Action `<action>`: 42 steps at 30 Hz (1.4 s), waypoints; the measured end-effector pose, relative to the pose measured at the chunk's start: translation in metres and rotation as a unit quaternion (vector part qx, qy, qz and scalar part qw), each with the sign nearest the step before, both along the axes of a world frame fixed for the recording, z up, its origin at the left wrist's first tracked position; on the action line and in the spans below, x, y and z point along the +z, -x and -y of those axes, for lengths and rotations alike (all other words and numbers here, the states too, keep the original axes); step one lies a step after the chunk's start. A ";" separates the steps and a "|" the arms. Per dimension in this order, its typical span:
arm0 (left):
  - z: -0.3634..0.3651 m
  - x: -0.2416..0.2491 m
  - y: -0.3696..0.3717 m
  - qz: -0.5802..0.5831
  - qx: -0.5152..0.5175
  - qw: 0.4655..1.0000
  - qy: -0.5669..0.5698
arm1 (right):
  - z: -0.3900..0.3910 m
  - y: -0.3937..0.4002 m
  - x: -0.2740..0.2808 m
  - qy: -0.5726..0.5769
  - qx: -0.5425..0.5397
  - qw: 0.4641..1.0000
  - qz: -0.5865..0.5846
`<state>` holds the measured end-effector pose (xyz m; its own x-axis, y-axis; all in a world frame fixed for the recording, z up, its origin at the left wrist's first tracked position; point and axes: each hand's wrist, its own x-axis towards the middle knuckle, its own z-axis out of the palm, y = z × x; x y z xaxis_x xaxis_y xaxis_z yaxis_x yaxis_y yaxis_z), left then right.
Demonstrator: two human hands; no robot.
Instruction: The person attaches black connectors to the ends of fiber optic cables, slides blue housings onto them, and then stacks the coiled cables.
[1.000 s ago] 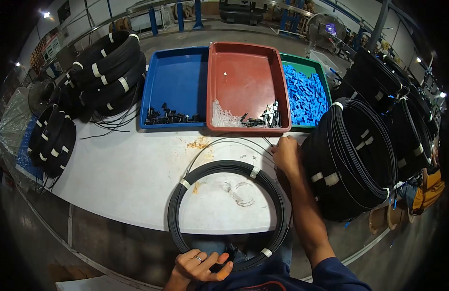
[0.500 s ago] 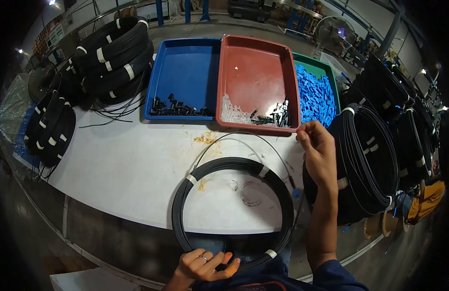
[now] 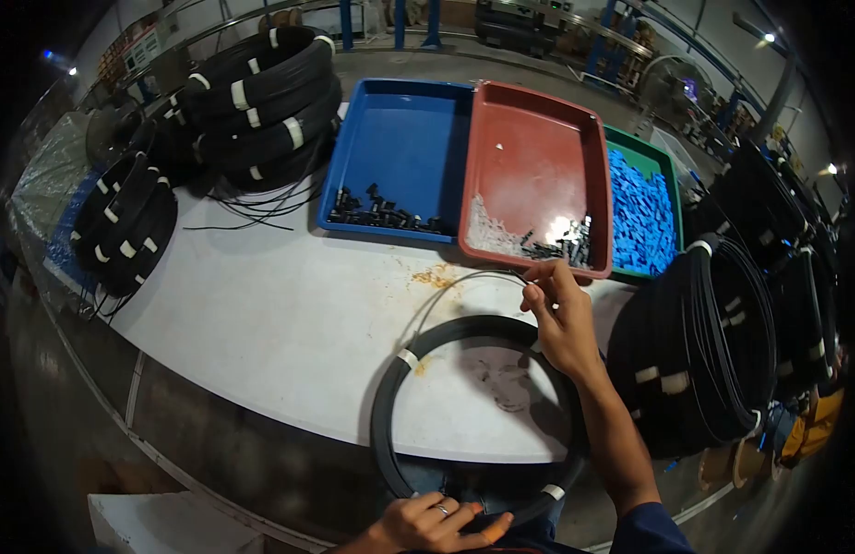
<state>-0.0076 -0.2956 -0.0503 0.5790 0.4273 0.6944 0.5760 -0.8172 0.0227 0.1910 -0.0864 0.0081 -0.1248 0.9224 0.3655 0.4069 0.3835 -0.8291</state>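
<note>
A coil of black cable [image 3: 384, 420], bound with white tape, lies over the table's front edge. My left hand [image 3: 436, 523], with a ring and orange wraps on its fingertips, is closed around the coil's near side. Above the coil's far right side, my right hand [image 3: 558, 314] is closed, its thumb and fingers pinching the loose cable end [image 3: 473, 274] that arcs up from the coil. The very tip of that cable is hidden by the fingers.
Behind the coil are a blue tray [image 3: 400, 152] with black parts, a red tray [image 3: 538, 175] with clear and black parts, and a green tray [image 3: 672, 171] of blue pieces. Cable coils stand left [image 3: 261, 111] and right [image 3: 695, 351] on the white table [image 3: 233, 305].
My right hand has moved left and down and now holds the loose cable, which hung free before. The view has shifted, so the trays and coils appear further right.
</note>
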 end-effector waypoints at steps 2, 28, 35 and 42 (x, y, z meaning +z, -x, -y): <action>0.000 0.020 -0.002 -0.007 -0.035 0.998 0.055 | -0.012 0.002 -0.005 -0.016 0.018 1.000 0.010; -0.346 0.061 0.187 -0.015 0.173 0.974 0.148 | -0.029 -0.006 -0.003 0.075 0.171 0.972 0.140; -0.372 0.058 0.177 -0.102 0.179 0.971 0.125 | -0.028 -0.007 -0.002 0.124 0.142 0.972 0.143; -0.386 0.056 0.177 -0.140 0.190 0.964 0.124 | -0.027 -0.008 0.000 0.112 0.150 0.971 0.147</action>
<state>-0.1843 0.0901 0.0058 0.4981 0.7779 0.3832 0.8442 -0.5359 -0.0095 0.1994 -0.0592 0.0081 -0.4684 0.8809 0.0675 0.5373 0.3446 -0.7697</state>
